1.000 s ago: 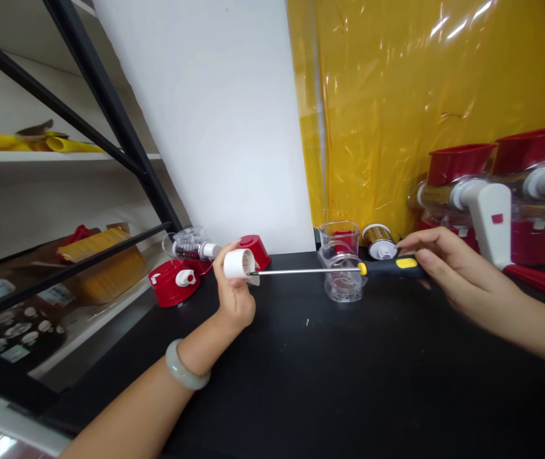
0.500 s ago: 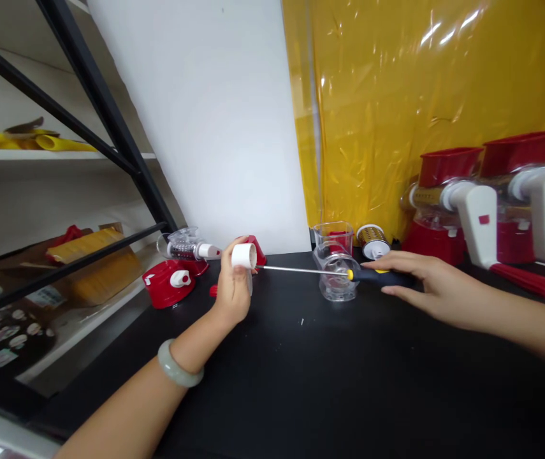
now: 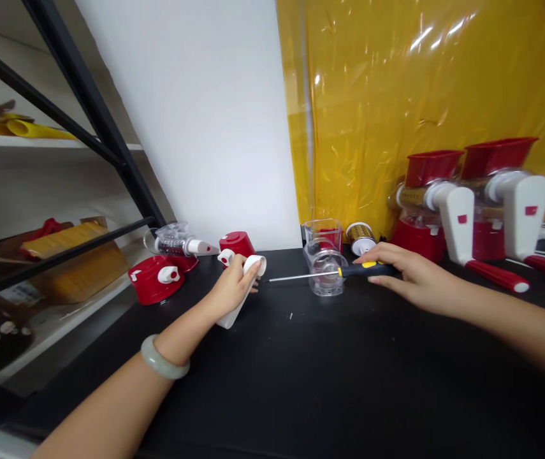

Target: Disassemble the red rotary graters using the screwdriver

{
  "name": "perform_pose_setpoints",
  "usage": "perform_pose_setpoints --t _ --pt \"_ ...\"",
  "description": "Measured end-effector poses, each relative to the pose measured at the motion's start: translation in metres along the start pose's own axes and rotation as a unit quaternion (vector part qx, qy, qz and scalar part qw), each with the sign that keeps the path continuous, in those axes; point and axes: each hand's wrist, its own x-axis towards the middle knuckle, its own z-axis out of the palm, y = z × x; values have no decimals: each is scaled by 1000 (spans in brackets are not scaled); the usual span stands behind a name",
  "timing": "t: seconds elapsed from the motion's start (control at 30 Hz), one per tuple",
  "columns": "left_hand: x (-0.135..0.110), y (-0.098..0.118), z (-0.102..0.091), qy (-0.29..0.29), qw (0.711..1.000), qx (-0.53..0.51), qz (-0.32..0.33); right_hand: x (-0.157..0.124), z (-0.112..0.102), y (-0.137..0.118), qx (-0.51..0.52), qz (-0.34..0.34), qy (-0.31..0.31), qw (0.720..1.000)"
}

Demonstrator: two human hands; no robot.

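Observation:
My left hand (image 3: pixel 234 284) is closed round a white plastic crank arm (image 3: pixel 232 315), whose round socket end points right. In my right hand (image 3: pixel 403 271) is a screwdriver (image 3: pixel 348 271) with a black and yellow handle, its fingers wrapped on the grip. The shaft lies roughly level, with its tip just right of the socket and apart from it. Behind the shaft stands a clear plastic grater housing (image 3: pixel 326 258). A drum grater cone (image 3: pixel 361 238) sits beyond my right fingertips. Past my left hand is a red base (image 3: pixel 236 243) with a white knob.
Another red base (image 3: pixel 155 280) and a partly built grater (image 3: pixel 176 245) are at the left. Two assembled rotary graters (image 3: pixel 461 220) with red hoppers stand at the right. A black shelf frame (image 3: pixel 129 172) borders the black tabletop (image 3: pixel 329 376).
The screwdriver tip has come out of the crank arm's socket. My left hand has turned the crank arm, so its long part now slants down to the left.

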Motion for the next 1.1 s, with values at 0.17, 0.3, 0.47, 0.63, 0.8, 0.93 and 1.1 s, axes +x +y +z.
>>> perform_pose_setpoints --t 0.17,0.3,0.47,0.63,0.8,0.93,1.1 --pt "-1 -1 0 -10 981 186 45 -4 11 -5 5 22 -41 999" --pt "-2 0 0 -61 975 207 42 -6 18 -6 5 34 -72 997" --pt "-2 -2 -1 -88 974 202 48 -8 24 -3 11 42 -102 994" --pt "-3 -2 -1 -11 977 195 88 -9 30 4 3 42 -109 993" --pt "-7 9 1 52 977 173 112 -10 32 8 -4 36 -120 992" --pt "-10 8 2 41 977 172 120 -11 33 9 -2 37 -117 992" --pt "-9 2 3 47 976 172 127 -10 32 9 -4 31 -129 991"
